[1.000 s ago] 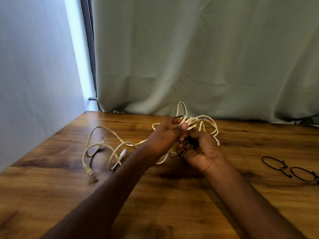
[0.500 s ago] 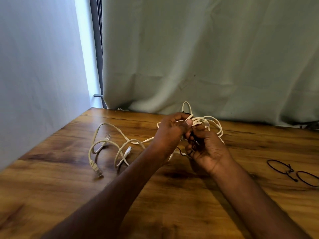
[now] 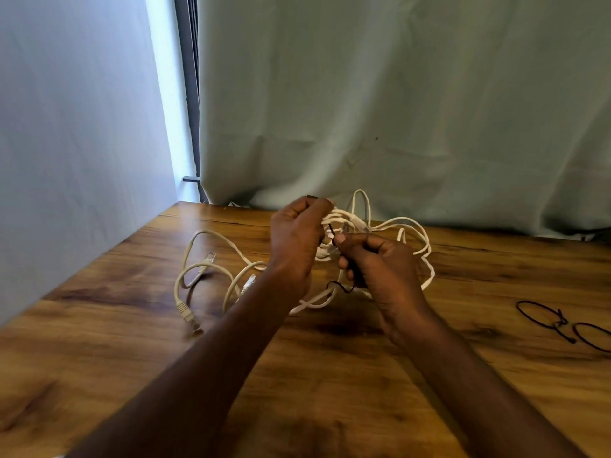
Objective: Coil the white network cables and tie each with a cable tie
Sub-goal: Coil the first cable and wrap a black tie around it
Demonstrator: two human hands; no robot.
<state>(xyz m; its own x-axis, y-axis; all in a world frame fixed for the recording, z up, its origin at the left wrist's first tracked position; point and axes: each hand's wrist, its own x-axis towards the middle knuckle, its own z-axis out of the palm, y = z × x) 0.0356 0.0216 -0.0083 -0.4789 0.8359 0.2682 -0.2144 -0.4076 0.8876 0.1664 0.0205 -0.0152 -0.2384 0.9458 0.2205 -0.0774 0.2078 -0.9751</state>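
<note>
A loose coil of white network cable (image 3: 408,226) is held above the wooden table (image 3: 330,375). My left hand (image 3: 296,246) grips the bunched loops at their top, with a dark tie end showing above its fingers. My right hand (image 3: 380,269) pinches a black cable tie (image 3: 340,285) that runs through the bundle and hangs below. Another white cable (image 3: 205,269) lies in open loops on the table to the left, its plugs free.
Two black cable ties (image 3: 558,322) lie looped on the table at the right. A pale green curtain (image 3: 396,110) hangs behind the table's far edge. A white wall (image 3: 66,143) stands along the left side.
Both hands have lifted a little with the bundle and drawn apart. My right hand has pulled the black tie down and to the right of the coil.
</note>
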